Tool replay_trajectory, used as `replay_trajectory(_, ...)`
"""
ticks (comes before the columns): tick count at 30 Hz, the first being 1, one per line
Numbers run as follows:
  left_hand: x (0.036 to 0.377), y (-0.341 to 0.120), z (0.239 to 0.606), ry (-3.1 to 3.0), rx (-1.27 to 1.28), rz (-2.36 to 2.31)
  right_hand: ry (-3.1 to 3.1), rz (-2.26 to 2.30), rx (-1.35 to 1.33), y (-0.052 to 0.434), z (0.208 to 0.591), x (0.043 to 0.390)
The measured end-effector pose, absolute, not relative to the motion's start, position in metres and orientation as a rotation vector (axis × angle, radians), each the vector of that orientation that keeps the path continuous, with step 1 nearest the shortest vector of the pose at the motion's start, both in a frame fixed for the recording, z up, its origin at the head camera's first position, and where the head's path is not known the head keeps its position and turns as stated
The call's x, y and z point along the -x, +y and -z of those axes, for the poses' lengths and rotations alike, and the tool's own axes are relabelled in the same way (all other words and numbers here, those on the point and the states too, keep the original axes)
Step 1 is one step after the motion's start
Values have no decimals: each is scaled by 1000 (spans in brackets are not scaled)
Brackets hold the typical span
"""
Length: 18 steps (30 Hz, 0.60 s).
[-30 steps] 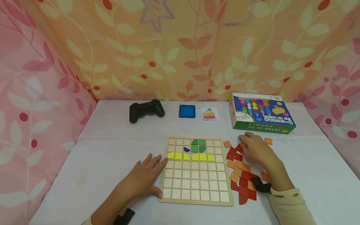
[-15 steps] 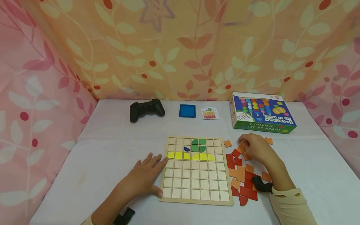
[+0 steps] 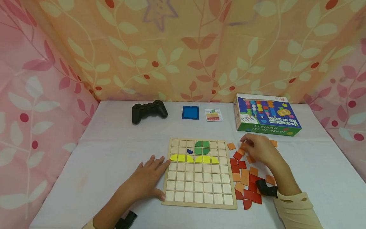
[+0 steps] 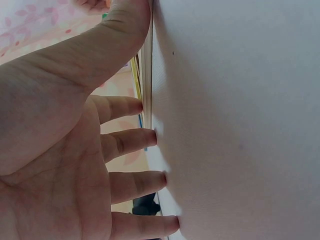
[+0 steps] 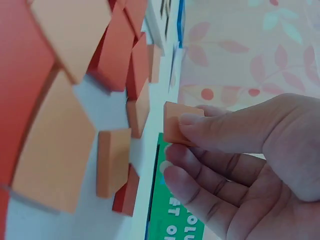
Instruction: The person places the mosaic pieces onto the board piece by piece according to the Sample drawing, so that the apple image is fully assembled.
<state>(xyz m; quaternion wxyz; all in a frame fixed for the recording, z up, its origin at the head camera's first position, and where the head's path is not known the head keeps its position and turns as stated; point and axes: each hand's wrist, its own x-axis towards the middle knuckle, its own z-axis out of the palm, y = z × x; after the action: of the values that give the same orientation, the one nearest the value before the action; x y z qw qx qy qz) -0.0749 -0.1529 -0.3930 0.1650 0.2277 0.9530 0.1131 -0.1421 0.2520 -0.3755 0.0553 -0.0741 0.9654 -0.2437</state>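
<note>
In the head view my right hand (image 3: 258, 149) is over the far end of a loose heap of red and orange tiles. The right wrist view shows its thumb and finger pinching a small orange square tile (image 5: 171, 122), lifted off the cloth. My left hand (image 3: 144, 181) rests with spread fingers along the left edge of a wooden grid board (image 3: 197, 176), thumb near its lower corner. On the board lie green tiles (image 3: 201, 147), a row of yellow tiles (image 3: 181, 158) and a small dark blue piece (image 3: 190, 151). Its lower rows show bare wood.
Red tiles (image 3: 253, 196) and orange tiles (image 3: 239, 187) spread along the board's right side. Toward the back sit a black game controller (image 3: 149, 111), a blue square tray (image 3: 190, 112), a small pattern card (image 3: 213, 115) and a bead-set box (image 3: 267, 114).
My right hand has pushed through the heap, shifting several red and orange tiles, and now holds an orange tile. My left hand and the board have stayed put.
</note>
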Motion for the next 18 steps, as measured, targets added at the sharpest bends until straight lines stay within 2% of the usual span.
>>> replay_trajectory(18, 75, -153, 393, 2716, -649, -322, 2725, 1002, 541, 185, 373, 129)
